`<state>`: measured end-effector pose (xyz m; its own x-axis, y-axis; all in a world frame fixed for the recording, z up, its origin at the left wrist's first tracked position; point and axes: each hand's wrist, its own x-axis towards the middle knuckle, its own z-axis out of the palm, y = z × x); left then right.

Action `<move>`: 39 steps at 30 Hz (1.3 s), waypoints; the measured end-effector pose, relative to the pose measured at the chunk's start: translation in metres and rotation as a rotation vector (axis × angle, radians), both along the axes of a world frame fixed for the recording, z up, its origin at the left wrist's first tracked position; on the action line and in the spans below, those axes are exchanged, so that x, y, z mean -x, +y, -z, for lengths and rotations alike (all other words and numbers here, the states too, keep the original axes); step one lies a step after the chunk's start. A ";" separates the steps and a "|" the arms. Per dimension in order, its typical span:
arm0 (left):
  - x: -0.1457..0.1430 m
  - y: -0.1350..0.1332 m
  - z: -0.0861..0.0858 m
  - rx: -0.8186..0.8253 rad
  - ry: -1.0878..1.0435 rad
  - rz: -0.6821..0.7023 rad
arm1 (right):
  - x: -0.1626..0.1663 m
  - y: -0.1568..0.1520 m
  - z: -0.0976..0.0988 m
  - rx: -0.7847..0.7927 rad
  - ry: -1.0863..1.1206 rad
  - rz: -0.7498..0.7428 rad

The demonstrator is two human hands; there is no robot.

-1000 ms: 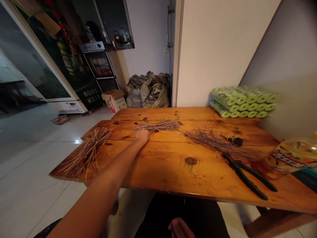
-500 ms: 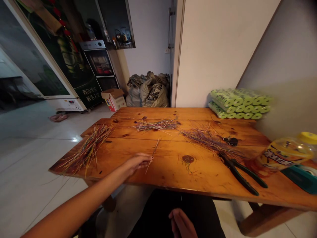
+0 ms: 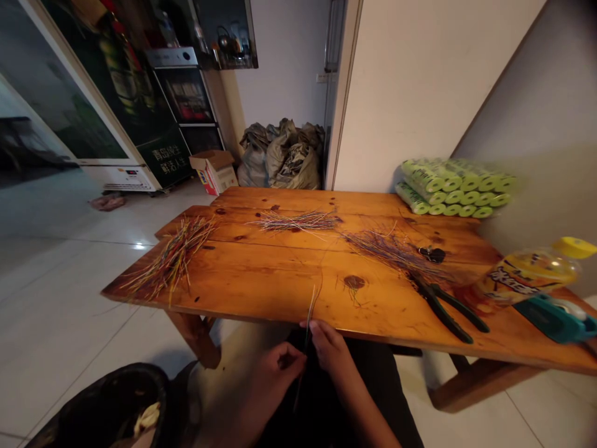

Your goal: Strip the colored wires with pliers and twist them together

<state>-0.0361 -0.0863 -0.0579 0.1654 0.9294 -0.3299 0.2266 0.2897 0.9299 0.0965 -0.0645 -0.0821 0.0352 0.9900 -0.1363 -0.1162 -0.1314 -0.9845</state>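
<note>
A few thin wires [image 3: 311,306] stand up between my two hands at the table's front edge. My left hand [image 3: 282,368], blurred, is closed in a pinch around their lower part. Just above and to the right, my right hand [image 3: 327,346] pinches the same wires between thumb and fingers. Beyond my hands lie three heaps on the table: a bundle of coloured wires [image 3: 175,258] at the left, a wire bundle [image 3: 298,221] in the middle, and a tangled wire heap [image 3: 392,252] at the right. A few short wire bits [image 3: 355,297] lie near a dark knot.
Dark-handled pliers [image 3: 443,308] lie open on the wooden table [image 3: 261,267]. At the right are a drink bottle [image 3: 517,277], a teal tape dispenser [image 3: 555,317], a black object [image 3: 432,254] and stacked green-wrapped rolls [image 3: 454,190]. A black bin [image 3: 153,379] stands at lower left.
My left hand has drawn back from over the table to its front edge with the wires. My right hand has risen from my lap and taken hold of them. The view has tilted down slightly.
</note>
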 end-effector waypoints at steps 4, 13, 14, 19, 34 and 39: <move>-0.017 -0.019 0.008 0.007 -0.042 -0.044 | -0.006 -0.006 -0.006 0.024 -0.041 -0.051; -0.016 -0.011 -0.017 -0.080 -0.263 -0.063 | -0.012 -0.028 -0.027 -0.088 -0.124 -0.026; -0.015 -0.007 -0.022 -0.087 -0.266 -0.085 | -0.012 -0.030 -0.028 -0.105 -0.156 -0.031; -0.017 0.006 -0.032 -0.106 -0.236 -0.132 | -0.010 -0.039 -0.034 -0.156 -0.282 -0.057; -0.020 0.001 -0.035 0.018 -0.437 -0.237 | -0.008 -0.045 -0.044 -0.130 -0.214 -0.054; -0.024 -0.001 -0.035 0.030 -0.454 -0.250 | -0.008 -0.046 -0.045 -0.107 -0.199 -0.046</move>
<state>-0.0123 -0.0877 -0.0225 0.0722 0.9500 -0.3039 -0.2777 0.3118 0.9087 0.1048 -0.1107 -0.0366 0.0049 0.9997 -0.0251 0.0850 -0.0254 -0.9961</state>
